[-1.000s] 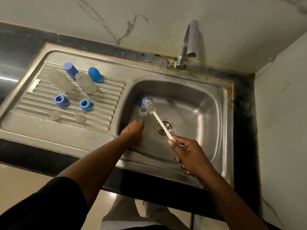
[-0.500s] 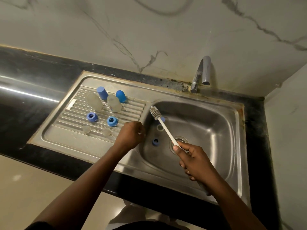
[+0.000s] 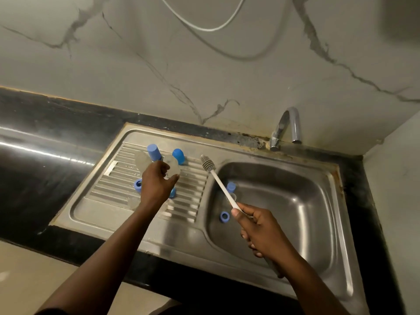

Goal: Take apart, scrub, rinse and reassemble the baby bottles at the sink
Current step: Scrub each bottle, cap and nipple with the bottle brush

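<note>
You were at the scrubbing stage, with the bottles already apart. Your right hand (image 3: pixel 261 230) gripped the white plastic handle of the bottle brush (image 3: pixel 221 186), whose ribbed grey head was raised over the edge between the ridged steel drainboard (image 3: pixel 186 201) and the smooth sink basin (image 3: pixel 284 212). Your left hand (image 3: pixel 158 183) hovered over the drainboard at a translucent bottle body (image 3: pixel 173 164) lying on its side. Its fingers were curled above the body and its thumb was below, but I cannot tell whether they truly held it. Beside it were a second clear body (image 3: pixel 142 159), a cylindrical blue cap (image 3: pixel 153 152) and a domed blue cap (image 3: pixel 178 155). A blue screw ring (image 3: pixel 137 185) sat nearer you, and another ring (image 3: pixel 224 216) lay in the basin. Next, I judge, you needed a firm hold on that slick, round body, with its mouth turned towards the brush so the head could enter straight.
</note>
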Available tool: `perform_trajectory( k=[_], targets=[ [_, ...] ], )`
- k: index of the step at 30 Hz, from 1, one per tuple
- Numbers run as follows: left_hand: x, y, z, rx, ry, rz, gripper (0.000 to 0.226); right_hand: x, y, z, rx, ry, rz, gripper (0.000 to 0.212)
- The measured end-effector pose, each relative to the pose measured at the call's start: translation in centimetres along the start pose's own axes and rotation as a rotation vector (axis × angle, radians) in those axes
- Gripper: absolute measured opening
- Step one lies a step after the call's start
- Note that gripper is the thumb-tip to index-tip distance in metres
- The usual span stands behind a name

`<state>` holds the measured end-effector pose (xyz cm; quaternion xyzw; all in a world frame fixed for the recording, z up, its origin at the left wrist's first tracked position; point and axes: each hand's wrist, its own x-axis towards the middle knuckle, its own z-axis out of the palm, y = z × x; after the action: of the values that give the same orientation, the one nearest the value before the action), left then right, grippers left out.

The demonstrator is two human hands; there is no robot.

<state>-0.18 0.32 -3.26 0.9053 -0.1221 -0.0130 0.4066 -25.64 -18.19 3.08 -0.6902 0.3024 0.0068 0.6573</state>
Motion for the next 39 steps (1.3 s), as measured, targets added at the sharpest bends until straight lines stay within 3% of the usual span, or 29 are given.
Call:
perform_trajectory(
  k=[4,9,17,23,29,35,37,39],
  targets=[
    [1.6,-0.8,0.0,-0.031,0.002,-0.013,0.056,0.6,-0.4,1.1,0.007,0.004,0.007,0.023],
    [4.2,-0.8,0.8,-0.017,-0.035,0.044,0.064,1.1,-0.6,1.8,0.015,0.024,0.019,0.022],
    [11.2,1.4,2.0,0.233,-0.200,0.148,0.056,1.7,-0.8,2.5,0.014,0.064,0.052,0.023],
    [15.4,2.8,3.3,0.437,-0.434,0.097,0.051,2.2,-1.4,2.2,-0.018,0.099,0.043,0.023],
    [15.9,1.8,4.7,0.483,-0.490,0.070,0.037,3.1,-1.6,1.8,-0.024,0.127,0.024,0.026],
    [15.2,3.0,2.9,0.324,-0.387,0.134,0.037,3.0,-2.0,1.9,-0.014,0.113,0.005,0.027],
    [14.7,4.4,1.5,0.158,-0.369,0.145,0.034,2.8,-2.2,1.8,-0.018,0.105,-0.011,0.025],
    [13.5,6.0,-0.4,-0.158,-0.392,0.041,0.024,2.4,-2.3,1.7,-0.011,0.103,-0.029,0.022]
  ],
)
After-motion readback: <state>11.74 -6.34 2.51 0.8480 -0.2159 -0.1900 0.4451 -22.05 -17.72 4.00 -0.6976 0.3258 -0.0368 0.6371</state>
